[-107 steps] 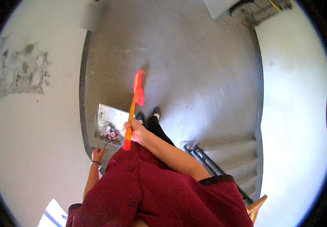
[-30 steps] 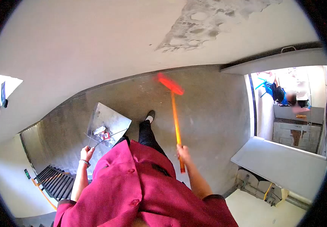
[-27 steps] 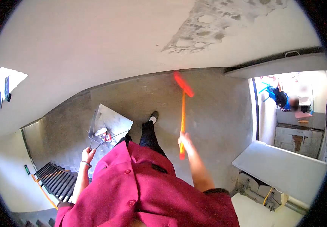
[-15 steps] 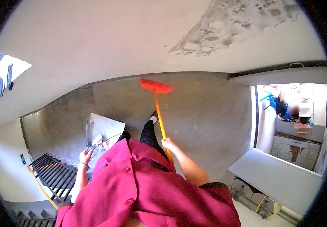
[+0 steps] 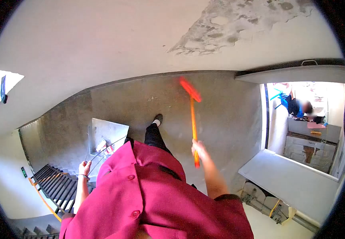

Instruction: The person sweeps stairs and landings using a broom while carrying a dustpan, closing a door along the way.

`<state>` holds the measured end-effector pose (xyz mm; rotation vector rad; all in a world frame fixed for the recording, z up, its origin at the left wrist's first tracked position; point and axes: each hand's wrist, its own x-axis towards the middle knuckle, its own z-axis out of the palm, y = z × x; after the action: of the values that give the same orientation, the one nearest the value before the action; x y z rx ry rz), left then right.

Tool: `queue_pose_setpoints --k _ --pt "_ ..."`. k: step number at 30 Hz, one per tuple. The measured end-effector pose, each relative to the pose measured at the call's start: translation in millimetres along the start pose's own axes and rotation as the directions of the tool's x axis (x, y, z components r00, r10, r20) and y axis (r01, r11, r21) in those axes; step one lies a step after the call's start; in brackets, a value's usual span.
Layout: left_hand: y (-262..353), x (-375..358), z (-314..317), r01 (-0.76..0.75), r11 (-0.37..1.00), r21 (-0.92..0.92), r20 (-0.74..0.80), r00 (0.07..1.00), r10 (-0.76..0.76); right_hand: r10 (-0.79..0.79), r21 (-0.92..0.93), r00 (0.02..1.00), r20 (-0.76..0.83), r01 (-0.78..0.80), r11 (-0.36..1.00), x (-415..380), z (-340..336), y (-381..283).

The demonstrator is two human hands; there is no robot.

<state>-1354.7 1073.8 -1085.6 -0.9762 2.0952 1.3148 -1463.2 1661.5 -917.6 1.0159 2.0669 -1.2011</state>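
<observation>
My right hand [image 5: 199,148] is closed around the yellow-orange handle of a broom [image 5: 193,119]. The broom's red head, smeared by motion, is over the grey floor near the base of the wall. My left hand [image 5: 84,168] grips the thin wire handle of a metal dustpan [image 5: 109,130], which is at my left beside my leg. Crumpled white and red litter [image 5: 105,147] lies in the pan. One dark shoe [image 5: 158,118] shows on the floor between pan and broom.
A dark stair railing [image 5: 57,185] with an orange handrail is at the left, above steps. At the right, an open doorway shows a person [image 5: 294,105] near a blue chair [image 5: 277,96]. A grey door panel [image 5: 288,187] stands beside it. The wall [image 5: 112,44] has peeling plaster.
The broom has swung to the right and its head has turned. My right hand has moved right with it, away from my body. My left hand and the dustpan have shifted slightly left in view.
</observation>
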Motion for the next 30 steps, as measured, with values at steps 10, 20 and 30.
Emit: queue_pose_setpoints --k 10,20,30 --pt "1 12 -8 -0.017 0.996 -0.086 0.033 0.999 0.020 0.292 0.168 0.948 0.125 -0.310 0.936 -40 127 -11" --pt "-2 23 -12 -0.126 0.986 0.110 0.043 0.992 0.121 0.114 0.135 0.986 -0.118 -0.098 0.986 -111 145 -6" --pt "13 -40 -57 -0.019 0.999 0.028 -0.129 0.991 0.022 -0.084 0.468 0.992 0.099 0.028 0.883 46 73 -90"
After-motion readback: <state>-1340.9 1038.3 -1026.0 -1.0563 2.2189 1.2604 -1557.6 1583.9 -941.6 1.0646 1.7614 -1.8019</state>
